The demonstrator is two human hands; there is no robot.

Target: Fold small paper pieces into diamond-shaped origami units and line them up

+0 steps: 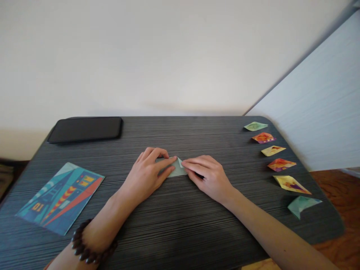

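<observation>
The small pale green folded paper [179, 169] lies flat at the middle of the dark, grey-streaked wooden surface [180, 225], half hidden under the two hands that meet over it. The left hand [149, 170] lies on it palm down with fingers stretched out, so its grip is open and it pins the sheet rather than holding it. The right hand [209, 176] comes in from the other side, its fingertips [184, 163] touching the paper's raised little point. Its thumb is tucked out of sight beneath, so I cannot tell whether that grip pinches the flap or only presses it.

The work looks like setting a crease. To do it well, I judge the left hand should bear down evenly so the layers cannot slide, while the right fingertips line the point up edge to edge before the fold is pressed sharp.

Along the right edge of the surface runs a row of six small folded paper pieces [281, 164] in green, orange, yellow and teal, well apart from the hands. A teal printed paper sheet [60, 197] lies toward the near left corner, and a black slab-shaped phone [86, 129] lies at the far left corner. A dark wooden bead bracelet [90, 251] circles the left wrist.
</observation>
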